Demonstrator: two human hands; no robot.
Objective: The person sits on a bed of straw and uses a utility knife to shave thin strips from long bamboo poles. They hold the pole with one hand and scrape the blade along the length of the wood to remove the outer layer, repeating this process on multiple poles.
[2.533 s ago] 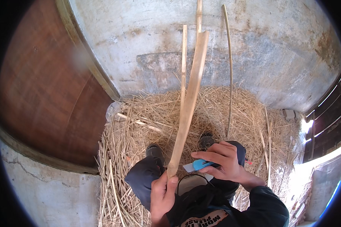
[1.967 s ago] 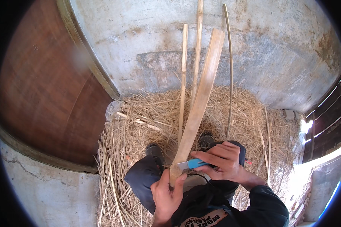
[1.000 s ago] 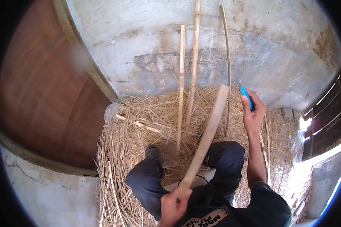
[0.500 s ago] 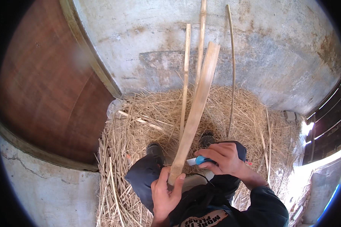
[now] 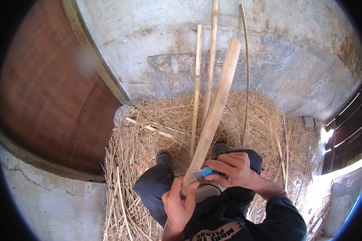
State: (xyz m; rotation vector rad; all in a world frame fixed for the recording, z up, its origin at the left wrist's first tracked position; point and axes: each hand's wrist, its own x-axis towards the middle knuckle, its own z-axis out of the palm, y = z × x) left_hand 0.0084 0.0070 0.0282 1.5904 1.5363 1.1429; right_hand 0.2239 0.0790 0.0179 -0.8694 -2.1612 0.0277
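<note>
Head view: left hand [image 5: 180, 204] holds bamboo strip [image 5: 216, 110], right hand [image 5: 238, 172] knife [image 5: 207, 171].

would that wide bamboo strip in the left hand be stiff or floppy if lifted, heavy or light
Probably fairly stiff: the bamboo strip extends beyond the left hand with only a slight bend. Likely light for its length, since it looks slim and is gripped near one end.

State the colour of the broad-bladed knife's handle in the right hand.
The handle is bright blue, best seen in the head view.
</note>
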